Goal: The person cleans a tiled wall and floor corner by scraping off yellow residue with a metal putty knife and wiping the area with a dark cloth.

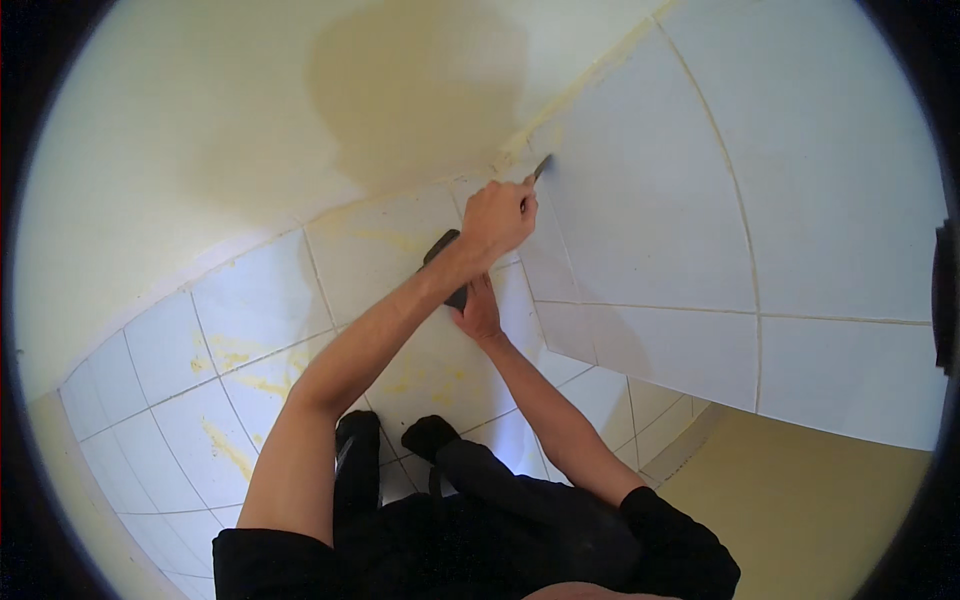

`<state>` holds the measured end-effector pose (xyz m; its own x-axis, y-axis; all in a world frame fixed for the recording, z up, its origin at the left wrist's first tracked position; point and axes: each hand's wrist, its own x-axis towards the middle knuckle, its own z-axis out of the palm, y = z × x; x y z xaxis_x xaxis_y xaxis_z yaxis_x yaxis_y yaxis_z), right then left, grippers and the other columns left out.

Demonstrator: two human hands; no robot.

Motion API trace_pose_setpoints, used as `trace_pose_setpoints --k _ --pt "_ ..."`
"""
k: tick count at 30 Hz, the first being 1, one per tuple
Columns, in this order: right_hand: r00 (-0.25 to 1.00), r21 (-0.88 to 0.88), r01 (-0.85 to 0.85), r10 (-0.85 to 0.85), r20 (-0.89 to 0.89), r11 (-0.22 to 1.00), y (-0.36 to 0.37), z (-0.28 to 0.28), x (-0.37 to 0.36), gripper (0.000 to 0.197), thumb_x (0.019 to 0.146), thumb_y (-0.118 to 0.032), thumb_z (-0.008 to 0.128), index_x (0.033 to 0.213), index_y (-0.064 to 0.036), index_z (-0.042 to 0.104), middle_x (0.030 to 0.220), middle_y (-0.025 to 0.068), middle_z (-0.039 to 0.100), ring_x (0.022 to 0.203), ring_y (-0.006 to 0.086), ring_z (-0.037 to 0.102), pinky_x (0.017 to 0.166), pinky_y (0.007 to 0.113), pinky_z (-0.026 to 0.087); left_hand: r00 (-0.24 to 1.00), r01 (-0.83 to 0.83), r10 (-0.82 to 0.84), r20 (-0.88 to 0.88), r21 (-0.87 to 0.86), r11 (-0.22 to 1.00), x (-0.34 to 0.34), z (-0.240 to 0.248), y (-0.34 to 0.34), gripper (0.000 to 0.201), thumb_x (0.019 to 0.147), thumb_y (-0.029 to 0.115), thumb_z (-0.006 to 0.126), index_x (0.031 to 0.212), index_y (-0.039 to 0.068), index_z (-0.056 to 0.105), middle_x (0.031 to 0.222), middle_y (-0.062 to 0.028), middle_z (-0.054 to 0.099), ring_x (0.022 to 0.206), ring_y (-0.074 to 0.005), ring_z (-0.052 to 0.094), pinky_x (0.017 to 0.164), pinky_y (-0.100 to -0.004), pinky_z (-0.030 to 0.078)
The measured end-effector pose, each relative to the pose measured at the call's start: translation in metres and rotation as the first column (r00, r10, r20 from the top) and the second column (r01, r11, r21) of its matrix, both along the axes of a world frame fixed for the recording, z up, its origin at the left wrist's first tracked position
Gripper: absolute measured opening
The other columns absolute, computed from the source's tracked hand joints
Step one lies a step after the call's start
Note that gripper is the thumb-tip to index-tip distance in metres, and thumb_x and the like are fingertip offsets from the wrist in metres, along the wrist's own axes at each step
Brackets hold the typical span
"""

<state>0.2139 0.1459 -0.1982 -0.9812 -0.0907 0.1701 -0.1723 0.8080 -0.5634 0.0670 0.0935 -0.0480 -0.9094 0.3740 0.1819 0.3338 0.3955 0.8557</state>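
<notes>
My left hand is closed round the handle of a small scraper-like tool, whose thin dark blade points up and right. The blade's tip is at the white wall tiles, close to the corner below the painted wall. My left forearm crosses in front of a flat black object with rounded corners, hiding its middle. Lower down, my right hand holds this black object by its near end. Its kind I cannot make out.
Yellowish smears mark the tiles on the left. A cream painted wall with a head-shaped shadow meets the tiles along a rough yellowed edge. My dark-clad feet stand below; a dark object shows at the far right rim.
</notes>
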Motion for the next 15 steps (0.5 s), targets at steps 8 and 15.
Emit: trace_pose_setpoints --k 8,15 --pt "0.999 0.066 -0.013 0.015 -0.036 0.998 0.002 -0.002 -0.002 0.073 0.065 -0.005 0.067 0.133 0.0043 0.042 0.139 0.0239 0.037 0.133 0.0482 0.029 0.114 0.05 0.026 0.997 -0.001 -0.005 -0.083 -0.074 0.997 -0.011 0.016 -0.003 0.022 0.088 0.019 0.055 0.079 0.004 0.069 0.064 -0.0182 0.062 0.06 -0.0381 0.062 0.058 -0.0468 0.051" --pt "0.999 0.041 0.006 -0.008 0.053 0.999 0.01 -0.016 0.002 0.08 0.065 -0.004 0.066 0.137 0.0064 0.035 0.151 0.0203 0.024 0.141 0.0367 0.023 0.119 0.05 0.017 0.994 0.082 -0.089 -0.067 -0.094 0.992 -0.012 0.027 -0.004 0.021 0.088 0.019 0.055 0.081 0.006 0.07 0.063 -0.0187 0.061 0.061 -0.039 0.061 0.059 -0.0467 0.051"
